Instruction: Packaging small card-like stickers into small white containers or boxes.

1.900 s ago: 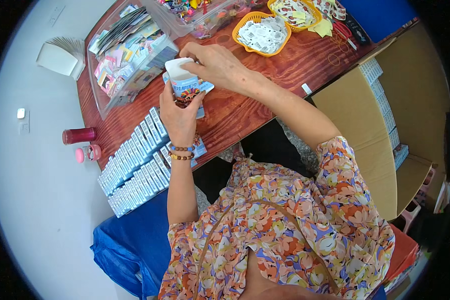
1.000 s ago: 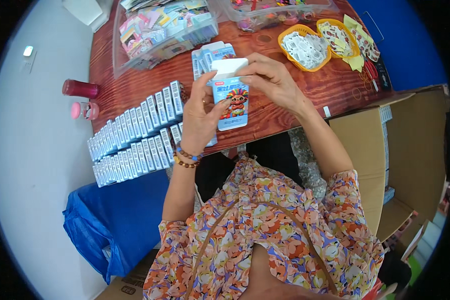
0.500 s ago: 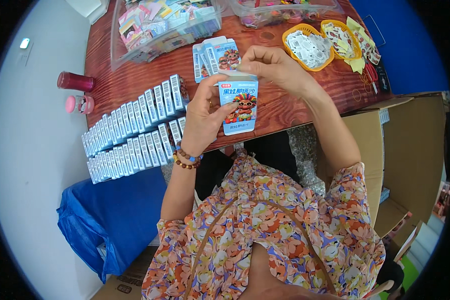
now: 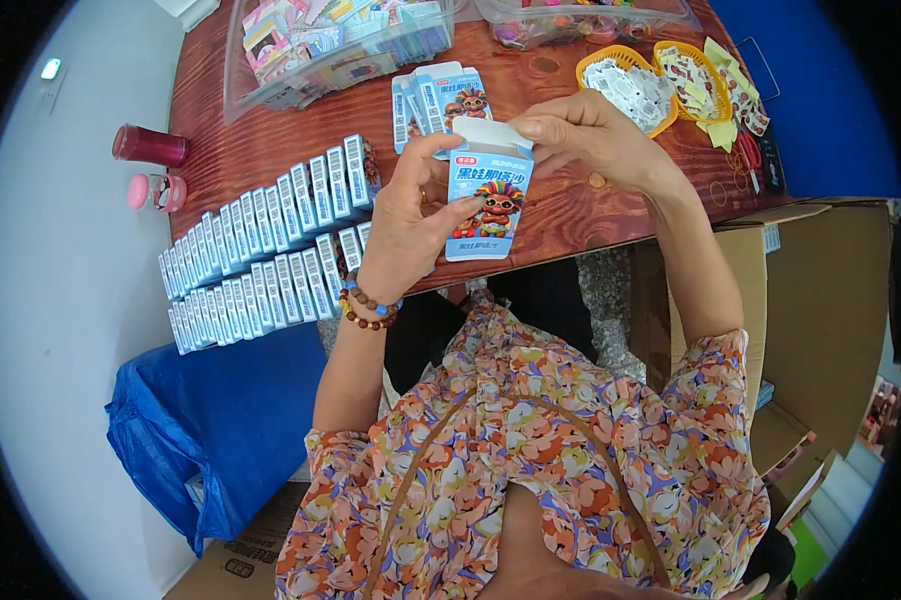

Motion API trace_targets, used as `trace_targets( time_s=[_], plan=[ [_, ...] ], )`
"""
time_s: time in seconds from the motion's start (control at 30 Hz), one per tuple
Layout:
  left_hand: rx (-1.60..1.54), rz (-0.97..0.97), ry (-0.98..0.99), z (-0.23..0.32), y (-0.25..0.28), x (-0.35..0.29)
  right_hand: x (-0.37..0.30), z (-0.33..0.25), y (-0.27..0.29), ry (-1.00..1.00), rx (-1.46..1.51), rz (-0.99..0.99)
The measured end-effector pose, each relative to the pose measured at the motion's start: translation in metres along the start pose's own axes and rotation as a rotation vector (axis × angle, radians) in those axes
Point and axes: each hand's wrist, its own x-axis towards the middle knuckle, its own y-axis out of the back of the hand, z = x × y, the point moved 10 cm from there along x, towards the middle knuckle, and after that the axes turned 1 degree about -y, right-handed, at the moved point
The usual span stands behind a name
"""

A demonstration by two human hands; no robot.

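Left hand pinches the box above the bench, its top flap unclosed. Right hand is at the flap's corner; I cannot tell if pinching. Left of the box, two rows look done; beyond it, flat cartons seem unstarted.

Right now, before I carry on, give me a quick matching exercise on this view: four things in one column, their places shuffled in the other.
Things:
1. Blue box with raised flap
2. White paper pieces
3. Dark red cylinder
4. Large cardboard carton

Places:
A. Next to the pink-lidded jar
B. Off the table, to the person's right
C. Inside a yellow basket
D. In the grip of the left hand

Right pairs: 1-D, 2-C, 3-A, 4-B
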Motion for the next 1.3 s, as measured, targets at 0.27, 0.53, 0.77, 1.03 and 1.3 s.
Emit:
trace_targets(
  time_s=[0.27,0.53,0.77,1.03,1.3],
  plan=[
    [0.056,-0.045,-0.036,0.003,-0.003,-0.002,-0.002,0.018,0.004,-0.175,0.156,0.041],
    [-0.044,-0.031,0.018,-0.001,-0.003,-0.001,0.001,0.016,0.002,-0.065,0.114,0.025],
    [-0.104,-0.022,0.046,-0.003,-0.005,-0.001,-0.003,-0.011,-0.005,0.090,-0.243,0.117],
    [-0.127,0.045,0.075,-0.006,-0.001,0.001,-0.013,-0.026,-0.013,0.147,-0.608,0.142],
    [-0.164,-0.026,0.002,-0.003,-0.010,0.004,-0.026,-0.014,-0.021,0.272,-0.276,0.151]
  ],
)
